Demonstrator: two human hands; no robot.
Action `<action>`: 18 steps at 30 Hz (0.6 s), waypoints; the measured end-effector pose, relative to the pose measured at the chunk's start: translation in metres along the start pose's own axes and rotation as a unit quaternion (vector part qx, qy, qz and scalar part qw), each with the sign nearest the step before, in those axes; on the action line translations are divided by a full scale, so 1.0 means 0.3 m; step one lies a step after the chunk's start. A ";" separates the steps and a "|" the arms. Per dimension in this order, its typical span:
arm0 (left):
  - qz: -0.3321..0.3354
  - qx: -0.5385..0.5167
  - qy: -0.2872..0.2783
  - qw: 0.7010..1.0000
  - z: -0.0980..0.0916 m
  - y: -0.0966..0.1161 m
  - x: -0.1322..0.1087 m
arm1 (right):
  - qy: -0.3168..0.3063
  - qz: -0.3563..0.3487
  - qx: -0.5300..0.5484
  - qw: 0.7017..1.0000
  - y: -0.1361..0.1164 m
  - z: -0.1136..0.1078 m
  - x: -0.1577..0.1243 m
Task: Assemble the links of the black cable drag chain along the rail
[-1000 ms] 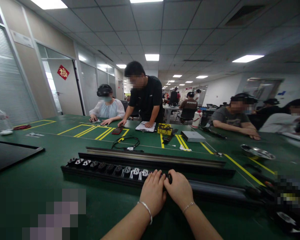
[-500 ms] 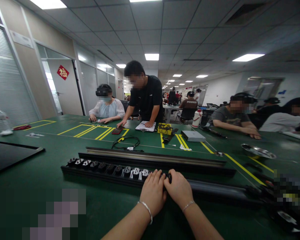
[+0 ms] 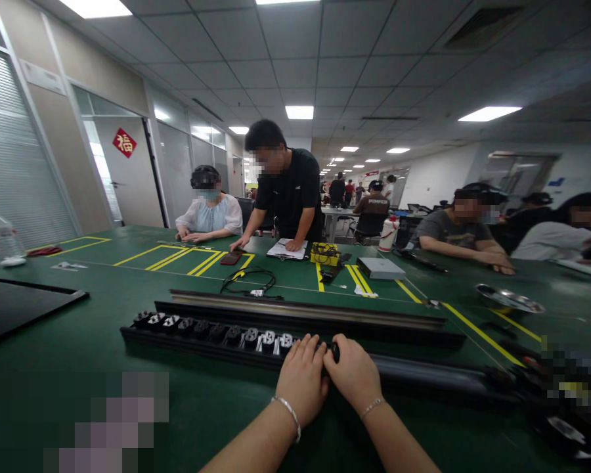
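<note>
Our left hand (image 3: 301,378) and right hand (image 3: 354,374) lay curled fingers on a rail (image 3: 423,373); we cannot tell if they grip. Modules (image 3: 217,330) fill its left stretch; the right is bare.

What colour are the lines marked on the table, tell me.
Yellow lines on the green table, clearest in the head view.

1. Long black rail (image 3: 423,376) — flat on the green table (image 3: 128,289), stretched left to right; right stretch smooth and bare, far right end lost in blur.
2. Row of small socket modules (image 3: 217,331) seated side by side in the rail's left half — dark ones mid-row, white-faced ones toward both ends.
3. Small black piece (image 3: 335,352) on the rail just right of the row, tucked between the left hand (image 3: 301,380) and right hand (image 3: 354,378); mostly hidden.
</note>
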State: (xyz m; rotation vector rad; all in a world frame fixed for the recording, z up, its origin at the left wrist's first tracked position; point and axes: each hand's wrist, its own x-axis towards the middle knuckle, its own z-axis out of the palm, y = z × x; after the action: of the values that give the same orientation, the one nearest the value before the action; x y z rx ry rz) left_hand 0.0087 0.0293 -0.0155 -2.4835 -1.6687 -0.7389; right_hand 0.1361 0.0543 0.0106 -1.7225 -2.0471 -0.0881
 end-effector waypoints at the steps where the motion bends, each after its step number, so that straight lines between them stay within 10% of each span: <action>1: 0.000 -0.002 0.001 1.000 0.001 0.000 0.000 | 0.002 -0.003 0.000 1.000 0.001 0.000 0.000; 18: 0.000 0.001 -0.005 1.000 0.000 0.002 0.000 | -0.015 0.018 0.000 1.000 -0.007 -0.005 0.005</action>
State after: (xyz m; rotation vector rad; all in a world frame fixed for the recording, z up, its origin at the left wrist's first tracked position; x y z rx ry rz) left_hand 0.0092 0.0292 -0.0154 -2.4897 -1.6709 -0.7262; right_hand 0.1345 0.0547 0.0130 -1.7716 -2.0364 -0.0510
